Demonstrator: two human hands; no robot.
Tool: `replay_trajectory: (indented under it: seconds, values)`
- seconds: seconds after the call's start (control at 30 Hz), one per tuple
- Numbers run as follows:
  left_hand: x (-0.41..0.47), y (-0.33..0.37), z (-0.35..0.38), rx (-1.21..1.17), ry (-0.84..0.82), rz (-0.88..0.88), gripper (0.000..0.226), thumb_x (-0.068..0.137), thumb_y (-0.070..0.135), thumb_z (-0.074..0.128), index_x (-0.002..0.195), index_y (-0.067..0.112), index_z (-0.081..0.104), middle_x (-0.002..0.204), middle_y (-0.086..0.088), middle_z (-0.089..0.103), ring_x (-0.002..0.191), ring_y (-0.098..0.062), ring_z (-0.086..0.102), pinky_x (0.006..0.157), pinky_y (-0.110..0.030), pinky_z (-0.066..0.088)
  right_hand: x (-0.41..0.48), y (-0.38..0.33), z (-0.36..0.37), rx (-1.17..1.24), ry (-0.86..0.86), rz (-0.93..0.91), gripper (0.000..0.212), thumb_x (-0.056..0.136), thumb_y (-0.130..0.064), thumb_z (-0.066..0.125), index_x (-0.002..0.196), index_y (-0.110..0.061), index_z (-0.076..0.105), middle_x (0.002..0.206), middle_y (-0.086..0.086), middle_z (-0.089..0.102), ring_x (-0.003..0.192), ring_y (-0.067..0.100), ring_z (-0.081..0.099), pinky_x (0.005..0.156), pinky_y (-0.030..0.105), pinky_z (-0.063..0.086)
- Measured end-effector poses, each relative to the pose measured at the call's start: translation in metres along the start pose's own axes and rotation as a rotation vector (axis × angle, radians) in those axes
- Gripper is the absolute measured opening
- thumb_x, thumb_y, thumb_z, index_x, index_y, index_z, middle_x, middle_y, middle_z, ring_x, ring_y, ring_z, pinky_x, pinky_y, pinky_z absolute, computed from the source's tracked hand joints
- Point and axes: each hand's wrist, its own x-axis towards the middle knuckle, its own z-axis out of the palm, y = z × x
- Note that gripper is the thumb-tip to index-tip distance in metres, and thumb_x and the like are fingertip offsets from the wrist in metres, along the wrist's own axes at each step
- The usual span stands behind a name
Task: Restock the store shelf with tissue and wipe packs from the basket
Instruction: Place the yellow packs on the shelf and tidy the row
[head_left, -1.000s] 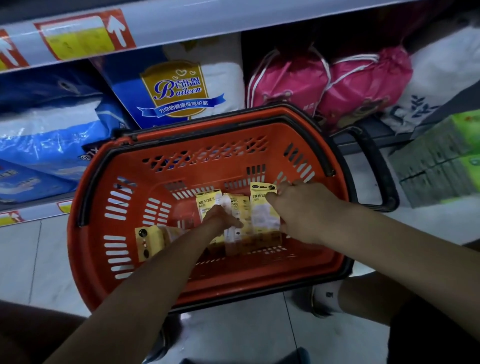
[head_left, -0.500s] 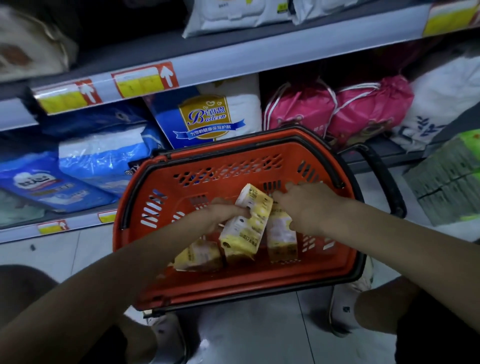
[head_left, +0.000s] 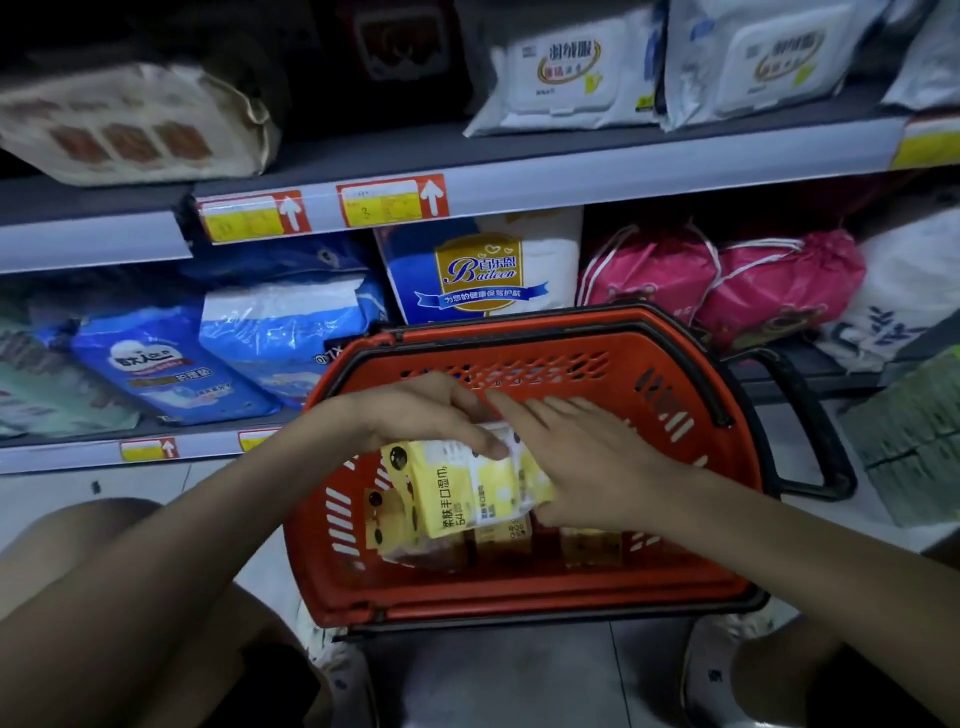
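Observation:
An orange basket (head_left: 519, 592) with black handles stands on the floor in front of the shelves. Both hands hold a bunch of yellow-and-white wipe packs (head_left: 462, 488) above its middle. My left hand (head_left: 431, 410) grips the bunch from the top with the thumb on the front. My right hand (head_left: 576, 457) presses against its right side, fingers spread. More yellow packs (head_left: 498, 540) lie on the basket bottom beneath. The grey shelf (head_left: 571, 166) above carries white wipe packs (head_left: 566, 73).
The lower shelf holds blue pad packs (head_left: 171, 364), a blue-and-white Baileen bag (head_left: 483, 270) and pink drawstring bags (head_left: 727, 280). Green tissue bundles (head_left: 914, 436) stand on the floor at right. A beige pack (head_left: 130, 124) lies on the upper shelf at left. My knees flank the basket.
The hands gathered the yellow packs together and lifted them from the basket bottom to rim height. The view tilted upward, so the upper shelf came into sight.

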Motion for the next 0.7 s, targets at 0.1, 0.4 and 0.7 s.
replay_trajectory:
  seconds: [0.1, 0.4, 0.7]
  values:
    - [-0.013, 0.007, -0.017, -0.087, -0.058, -0.003, 0.038, 0.089, 0.047, 0.075, 0.113, 0.017, 0.079, 0.098, 0.006, 0.080, 0.093, -0.009, 0.075, 0.087, -0.032, 0.056, 0.001, -0.004, -0.001, 0.111, 0.050, 0.063, 0.120, 0.068, -0.055, 0.081, 0.160, -0.019, 0.011, 0.145, -0.002, 0.043, 0.131, 0.020, 0.044, 0.109, 0.040, 0.043]
    - [-0.022, 0.011, -0.024, -1.030, 0.153, 0.138, 0.083, 0.093, 0.073, 0.044, 0.137, 0.006, 0.064, 0.140, -0.024, 0.063, 0.130, -0.037, 0.062, 0.113, -0.050, 0.044, -0.003, 0.008, -0.018, 0.724, 0.313, 0.420, 0.069, 0.064, -0.047, 0.084, 0.119, -0.036, 0.044, 0.111, -0.016, 0.054, 0.097, 0.006, 0.061, 0.072, 0.037, 0.056]
    - [-0.015, 0.027, 0.024, -0.943, 0.258, 0.291, 0.055, 0.102, 0.059, 0.046, 0.139, 0.022, 0.064, 0.136, -0.009, 0.069, 0.128, -0.029, 0.064, 0.109, -0.053, 0.049, 0.005, 0.004, -0.037, 1.302, 0.350, 0.571, 0.055, 0.082, -0.036, 0.082, 0.126, -0.038, 0.049, 0.109, -0.014, 0.066, 0.090, 0.002, 0.070, 0.079, 0.040, 0.062]
